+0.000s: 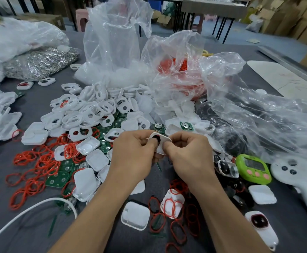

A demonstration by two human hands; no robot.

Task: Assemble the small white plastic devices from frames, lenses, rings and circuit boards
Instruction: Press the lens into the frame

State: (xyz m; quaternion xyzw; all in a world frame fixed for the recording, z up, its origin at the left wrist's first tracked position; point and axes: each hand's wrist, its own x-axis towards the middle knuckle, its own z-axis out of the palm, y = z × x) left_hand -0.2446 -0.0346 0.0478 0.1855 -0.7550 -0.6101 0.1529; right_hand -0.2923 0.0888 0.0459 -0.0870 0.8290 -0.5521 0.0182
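Between both hands [160, 152] — white frame [161, 143], dark lens showing.

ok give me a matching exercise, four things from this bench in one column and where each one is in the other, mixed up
Things:
1. green timer
2. white cable
3. bag of silver metal parts
4. white frame

Places:
A. far left, at the back
B. pinched between the left hand and the right hand
C. near left, lying in a curve
D. right of the hands, beside the white controller

Pairs: 1-D, 2-C, 3-A, 4-B
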